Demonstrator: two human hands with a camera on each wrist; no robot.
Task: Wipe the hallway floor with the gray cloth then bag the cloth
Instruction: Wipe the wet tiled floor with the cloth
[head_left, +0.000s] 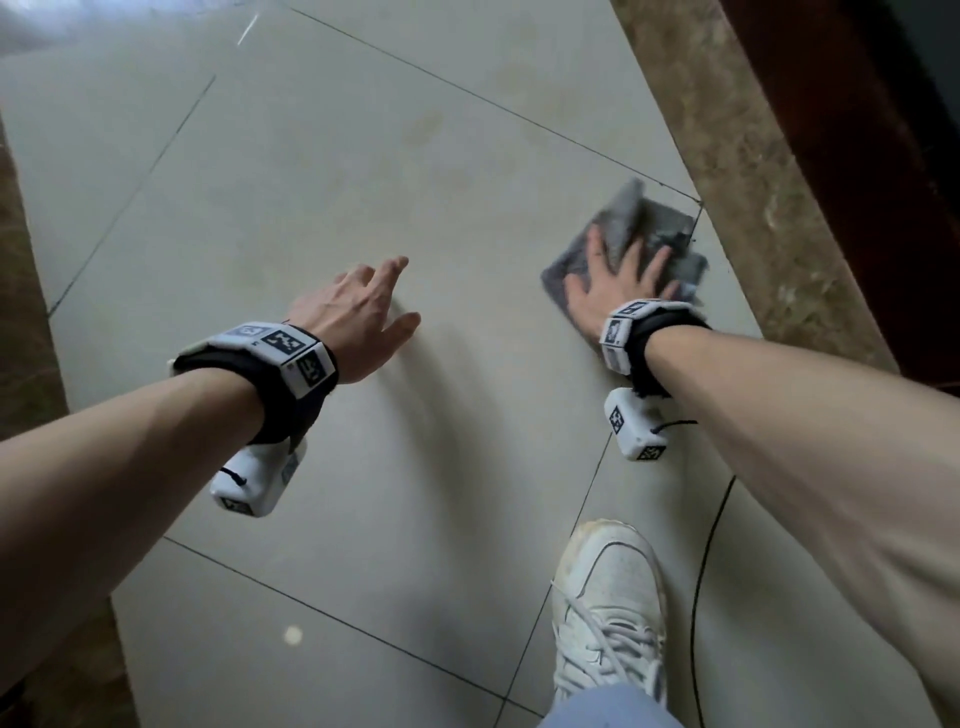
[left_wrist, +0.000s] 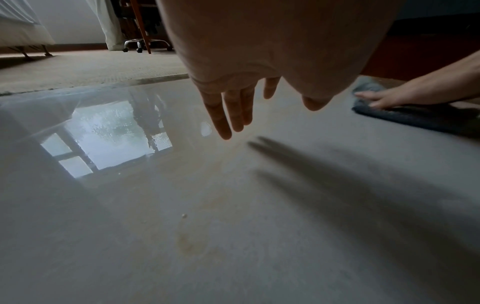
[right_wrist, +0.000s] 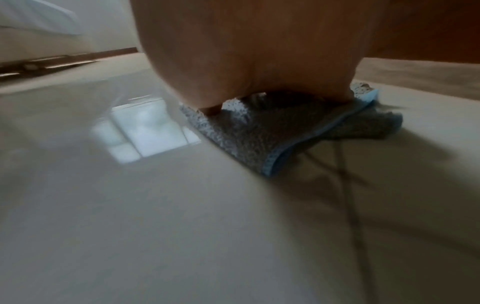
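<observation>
The gray cloth (head_left: 660, 228) lies crumpled on the pale tiled floor (head_left: 363, 171), close to the brown stone border on the right. My right hand (head_left: 618, 275) presses flat on it with fingers spread. In the right wrist view the cloth (right_wrist: 259, 135) shows a light blue hem under my palm. My left hand (head_left: 374, 301) hovers just above the floor to the left, fingers straight and empty. The left wrist view shows those fingers (left_wrist: 233, 111) above their shadow, with the cloth (left_wrist: 405, 115) off to the right. No bag is in view.
A brown stone border (head_left: 769, 208) and dark wooden frame (head_left: 872, 130) run along the right. My white sneaker (head_left: 608, 608) stands at the bottom, with a black cable (head_left: 711, 545) beside it. Faint yellowish stains (head_left: 426, 124) mark the tile ahead. A carpet edge (left_wrist: 103, 67) lies beyond.
</observation>
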